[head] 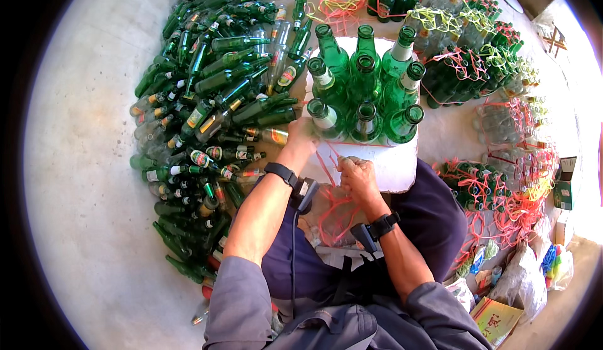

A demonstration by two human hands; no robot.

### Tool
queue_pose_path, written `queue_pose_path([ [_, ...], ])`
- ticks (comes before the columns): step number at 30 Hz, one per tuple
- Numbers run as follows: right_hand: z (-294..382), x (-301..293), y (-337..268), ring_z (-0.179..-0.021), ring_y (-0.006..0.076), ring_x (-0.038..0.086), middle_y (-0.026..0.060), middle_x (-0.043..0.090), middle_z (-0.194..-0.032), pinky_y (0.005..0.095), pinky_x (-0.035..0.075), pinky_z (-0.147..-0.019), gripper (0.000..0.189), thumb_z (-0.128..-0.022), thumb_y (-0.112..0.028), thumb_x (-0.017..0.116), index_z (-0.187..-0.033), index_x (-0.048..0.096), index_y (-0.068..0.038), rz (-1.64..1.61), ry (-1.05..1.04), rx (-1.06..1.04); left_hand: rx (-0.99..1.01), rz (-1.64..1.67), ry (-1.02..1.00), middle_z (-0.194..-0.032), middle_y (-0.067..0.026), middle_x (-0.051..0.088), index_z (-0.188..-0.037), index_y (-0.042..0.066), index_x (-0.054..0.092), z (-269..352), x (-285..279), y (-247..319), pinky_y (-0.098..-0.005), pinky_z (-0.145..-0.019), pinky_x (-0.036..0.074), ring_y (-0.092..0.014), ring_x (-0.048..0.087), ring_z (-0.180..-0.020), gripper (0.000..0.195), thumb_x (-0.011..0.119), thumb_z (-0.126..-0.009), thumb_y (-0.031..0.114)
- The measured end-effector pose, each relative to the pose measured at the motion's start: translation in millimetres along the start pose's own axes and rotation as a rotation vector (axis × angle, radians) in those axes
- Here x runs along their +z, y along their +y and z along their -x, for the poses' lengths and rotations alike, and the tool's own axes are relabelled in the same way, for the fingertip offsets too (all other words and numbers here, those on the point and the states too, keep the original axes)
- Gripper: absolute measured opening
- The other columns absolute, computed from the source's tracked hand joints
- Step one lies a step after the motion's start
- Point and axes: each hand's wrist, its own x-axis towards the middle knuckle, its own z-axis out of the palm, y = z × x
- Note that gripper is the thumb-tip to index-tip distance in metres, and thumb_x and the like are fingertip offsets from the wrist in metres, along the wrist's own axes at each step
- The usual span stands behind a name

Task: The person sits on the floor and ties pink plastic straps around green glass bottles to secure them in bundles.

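Note:
Several green glass bottles (365, 86) stand upright in close rows on a white board (400, 166) before me. Red plastic twine (330, 166) runs low along their near side and hangs past the board's front edge. At the near left corner of the group, my left hand (304, 133) is against the bottles' base where the twine passes; its fingertips are partly hidden and blurred. My right hand (359, 176) is closed on the twine just in front of the bottles, over the board.
Loose green and clear bottles (226, 77) lie heaped on the left. Bottle bundles tied with red and yellow twine (461, 67) stand on the right. Tangled red twine (509, 223), plastic bags (520, 279) and a cardboard box (494, 319) lie at lower right.

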Motion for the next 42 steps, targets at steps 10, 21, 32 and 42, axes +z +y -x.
queue_pose_path([
  [10, 5, 4, -53, -0.047, 0.0027, 0.034, -0.0064, 0.043, -0.064, 0.0235, 0.027, -0.042, 0.021, -0.095, -0.018, 0.063, -0.084, 0.06, 0.0, -0.615, 0.085, 0.537, -0.027, -0.105, -0.133, -0.058, 0.0037, 0.044, -0.08, 0.013, 0.053, -5, -23, 6, -0.0262, -0.039, 0.021, -0.008, 0.034, -0.039, 0.014, 0.052, -0.094, 0.015],
  [21, 16, 5, -33, -0.049, 0.0011, 0.036, -0.0069, 0.046, -0.07, 0.02, 0.028, -0.044, 0.021, -0.097, -0.016, 0.061, -0.097, 0.064, 0.005, -0.78, 0.037, 0.465, 0.348, -0.649, -0.292, -0.06, 0.001, 0.053, -0.086, 0.0, 0.067, 30, -27, 16, -0.0288, -0.045, 0.035, -0.012, 0.048, -0.048, 0.011, 0.062, -0.087, 0.01],
  [32, 26, 22, -35, -0.051, 0.0063, 0.045, -0.0002, 0.06, -0.072, 0.0229, 0.037, -0.045, 0.011, -0.082, 0.002, 0.064, -0.092, 0.067, -0.001, -0.384, -0.045, 0.217, 0.558, -1.044, -0.322, -0.067, -0.0168, 0.065, -0.09, -0.006, 0.07, 50, -35, 21, -0.0397, -0.053, 0.051, -0.027, 0.067, -0.053, 0.026, 0.058, -0.088, 0.017],
  [42, 25, 62, -84, -0.049, 0.0063, 0.042, 0.0088, 0.066, -0.078, 0.0213, 0.032, -0.044, 0.026, -0.098, -0.019, 0.056, -0.095, 0.065, 0.005, -0.525, -0.112, 0.454, 0.678, -1.154, -0.347, -0.071, -0.0207, 0.068, -0.081, -0.003, 0.072, 38, -45, 13, -0.0429, -0.064, 0.053, -0.03, 0.071, -0.067, 0.029, 0.06, -0.083, 0.023],
])
